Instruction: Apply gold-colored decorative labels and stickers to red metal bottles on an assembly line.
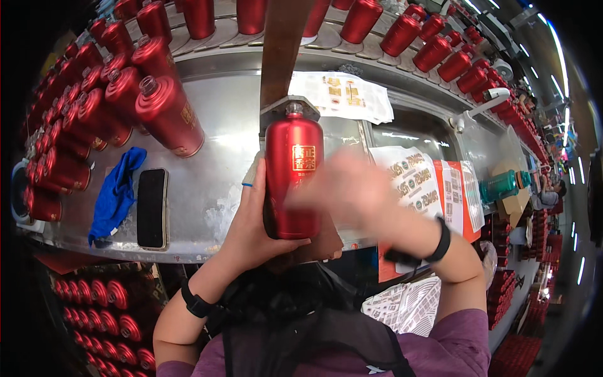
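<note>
A glossy red bottle with gold lettering lies in front of me, its clear neck pointing away into a notched metal bracket at the end of a brown beam. My left hand is wrapped round its lower left side, with the thumb across the base. One left finger wears a pale finger sleeve with a blue edge. Over the bottle's right side is my right hand, smeared by motion. Its fingertips are at or near the front of the bottle, and whether they hold anything is hidden by the blur.
Many red bottles stand at the left, with more along a curved conveyor at the back. A phone and blue cloth lie left on the metal bench. Printed label sheets lie right, others behind.
</note>
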